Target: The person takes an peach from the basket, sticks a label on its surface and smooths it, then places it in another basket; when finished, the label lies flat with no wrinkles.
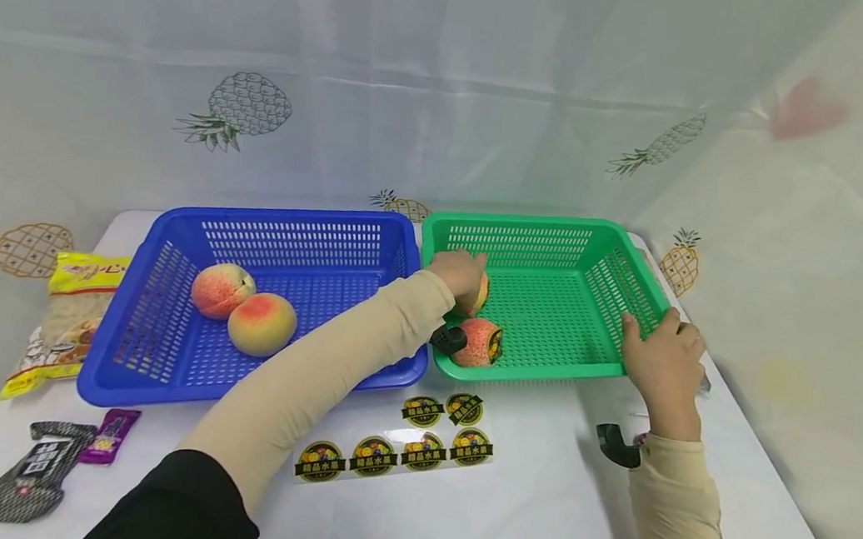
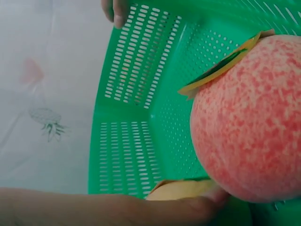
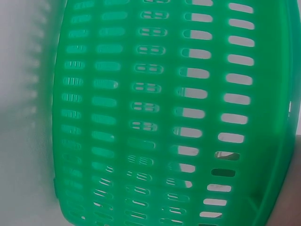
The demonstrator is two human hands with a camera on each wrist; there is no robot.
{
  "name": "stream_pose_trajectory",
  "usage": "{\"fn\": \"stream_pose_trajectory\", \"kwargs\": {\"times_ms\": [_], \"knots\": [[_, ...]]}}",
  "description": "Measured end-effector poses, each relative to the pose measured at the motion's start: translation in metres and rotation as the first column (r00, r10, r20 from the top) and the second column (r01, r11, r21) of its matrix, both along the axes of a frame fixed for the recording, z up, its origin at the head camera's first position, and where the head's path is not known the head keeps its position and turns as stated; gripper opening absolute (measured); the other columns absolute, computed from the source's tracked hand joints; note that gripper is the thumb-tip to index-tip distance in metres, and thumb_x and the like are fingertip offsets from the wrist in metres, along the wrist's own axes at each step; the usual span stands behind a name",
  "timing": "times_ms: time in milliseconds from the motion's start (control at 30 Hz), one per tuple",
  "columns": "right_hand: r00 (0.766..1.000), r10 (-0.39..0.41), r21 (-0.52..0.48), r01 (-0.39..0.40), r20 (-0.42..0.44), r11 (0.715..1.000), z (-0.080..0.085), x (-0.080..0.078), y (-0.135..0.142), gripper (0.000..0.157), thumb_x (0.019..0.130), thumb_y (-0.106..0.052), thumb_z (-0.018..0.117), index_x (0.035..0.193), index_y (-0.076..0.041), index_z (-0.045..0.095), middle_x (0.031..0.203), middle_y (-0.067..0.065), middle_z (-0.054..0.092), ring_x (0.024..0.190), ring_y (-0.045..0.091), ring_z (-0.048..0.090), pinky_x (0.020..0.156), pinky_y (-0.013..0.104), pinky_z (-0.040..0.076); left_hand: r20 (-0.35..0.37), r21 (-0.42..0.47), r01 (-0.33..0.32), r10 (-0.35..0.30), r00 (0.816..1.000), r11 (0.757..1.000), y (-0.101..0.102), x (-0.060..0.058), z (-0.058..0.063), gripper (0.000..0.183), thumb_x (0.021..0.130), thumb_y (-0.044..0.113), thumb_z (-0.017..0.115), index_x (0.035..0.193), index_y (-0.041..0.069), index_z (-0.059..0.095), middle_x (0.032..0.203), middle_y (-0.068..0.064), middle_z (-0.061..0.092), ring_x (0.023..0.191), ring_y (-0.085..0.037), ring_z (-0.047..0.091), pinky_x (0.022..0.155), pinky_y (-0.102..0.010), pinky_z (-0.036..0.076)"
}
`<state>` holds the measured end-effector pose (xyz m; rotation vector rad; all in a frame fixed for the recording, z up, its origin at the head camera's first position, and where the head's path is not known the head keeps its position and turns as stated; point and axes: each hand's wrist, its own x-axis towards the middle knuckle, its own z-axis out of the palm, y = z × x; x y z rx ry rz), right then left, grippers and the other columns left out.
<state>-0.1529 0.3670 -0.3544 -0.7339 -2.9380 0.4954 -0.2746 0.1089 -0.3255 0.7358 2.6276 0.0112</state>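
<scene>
head view: a white-covered bench [image 1: 536,494] carries two perforated plastic baskets side by side. the green plastic basket [image 1: 545,369] sits at about 1 o'clock from the person, the blue plastic basket [image 1: 168,380] at about 11 o'clock. the left hand [image 1: 461,273], at the end of a beige sleeve, reaches over the shared rims into the green basket with its fingers curled round a pink-and-yellow peach [image 1: 481,294] by the basket's left wall. a second reddish peach bearing a round sticker [image 1: 477,343] lies just toward 6 o'clock of it, on the basket floor. the right hand [image 1: 662,357] grips the green basket's near right corner, fingers curled over the rim. two more peaches [image 1: 244,306] lie touching in the blue basket. a sheet of round black-and-yellow fruit stickers [image 1: 404,443] lies on the bench at 6 o'clock of the baskets. snack packets [image 1: 70,319] lie at 9 o'clock.

left wrist view: the stickered peach [image 2: 249,117] fills the right side, its sticker edge lifting at 12 o'clock; the green basket wall [image 2: 127,117] stands behind.

right wrist view: only the green basket's slotted outer wall [image 3: 164,117], very close and blurred.
</scene>
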Motion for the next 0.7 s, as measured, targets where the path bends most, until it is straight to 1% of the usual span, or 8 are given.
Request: {"fn": "stream_pose_trajectory", "kwargs": {"times_ms": [67,133,200,300,400,500,600,700], "knots": [[1.000,0.003,-0.001,-0.003,0.004,1.000,0.000,0.000,-0.001,0.086,0.088,-0.059,0.019,0.137,0.009,0.002,0.131,0.041,0.013,0.118,0.054,0.014,0.075,0.067,0.025,0.008,0.046,0.000,0.000,1.000,0.999,-0.005,0.000,0.003,0.088,0.075,0.032,0.068,0.142,0.014,0.014,0.126,-0.013,0.044,0.097,-0.022,0.049,0.061,-0.029,0.042],[1.000,0.006,0.001,-0.006,0.006,1.000,0.000,-0.001,-0.001,0.086,0.087,-0.059,0.019,0.137,0.009,0.002,0.130,0.041,0.013,0.118,0.054,0.014,0.075,0.067,0.025,0.016,0.100,0.010,-0.011,1.000,0.995,-0.011,0.000,0.010,0.083,0.077,0.032,0.066,0.141,0.013,0.018,0.132,-0.013,0.038,0.111,-0.025,0.044,0.077,-0.032,0.044],[1.000,0.009,0.003,-0.009,0.006,1.000,0.001,-0.001,-0.001,0.087,0.087,-0.059,0.020,0.137,0.010,0.003,0.130,0.041,0.013,0.118,0.054,0.015,0.074,0.067,0.025,0.013,0.159,0.022,-0.024,1.000,0.987,-0.020,0.004,0.021,0.078,0.079,0.036,0.063,0.140,0.013,0.022,0.137,-0.013,0.033,0.123,-0.028,0.035,0.093,-0.037,0.039],[1.000,0.007,0.009,-0.007,0.005,1.000,0.002,-0.001,0.001,0.087,0.087,-0.059,0.020,0.137,0.010,0.003,0.131,0.041,0.012,0.117,0.055,0.015,0.074,0.067,0.025,-0.017,0.246,0.042,-0.039,0.999,0.968,-0.043,0.018,0.043,0.071,0.082,0.045,0.056,0.139,0.016,0.025,0.142,-0.011,0.027,0.130,-0.027,0.027,0.101,-0.040,0.032],[1.000,0.005,0.008,-0.005,0.016,1.000,0.002,-0.002,0.002,0.088,0.087,-0.060,0.019,0.137,0.010,0.002,0.131,0.042,0.010,0.118,0.055,0.013,0.074,0.067,0.025,-0.079,0.348,0.026,0.002,0.997,0.937,-0.081,0.041,0.062,0.067,0.083,0.051,0.051,0.137,0.017,0.030,0.139,-0.009,0.032,0.127,-0.025,0.032,0.099,-0.040,0.033],[1.000,0.010,0.007,-0.010,0.029,1.000,0.001,-0.004,0.001,0.089,0.086,-0.061,0.019,0.137,0.009,0.001,0.131,0.042,0.010,0.118,0.055,0.012,0.074,0.067,0.025,-0.153,0.407,-0.031,0.102,0.983,0.913,-0.129,0.071,0.069,0.066,0.082,0.055,0.050,0.134,0.017,0.034,0.133,-0.008,0.039,0.121,-0.025,0.038,0.096,-0.041,0.036],[0.999,0.017,0.012,-0.018,0.036,1.000,0.001,-0.006,-0.001,0.089,0.086,-0.062,0.019,0.137,0.010,0.001,0.131,0.042,0.010,0.118,0.056,0.013,0.074,0.066,0.026,-0.186,0.415,-0.112,0.205,0.961,0.903,-0.176,0.103,0.063,0.067,0.081,0.057,0.049,0.133,0.015,0.037,0.128,-0.011,0.043,0.117,-0.028,0.041,0.092,-0.046,0.039],[0.999,0.021,0.012,-0.021,0.042,1.000,0.003,-0.006,-0.003,0.090,0.086,-0.062,0.020,0.137,0.010,0.001,0.131,0.043,0.010,0.117,0.056,0.013,0.073,0.067,0.025,-0.249,0.414,-0.168,0.289,0.924,0.895,-0.216,0.130,0.045,0.070,0.080,0.059,0.049,0.130,0.011,0.040,0.123,-0.016,0.046,0.112,-0.034,0.043,0.083,-0.052,0.040]]}}
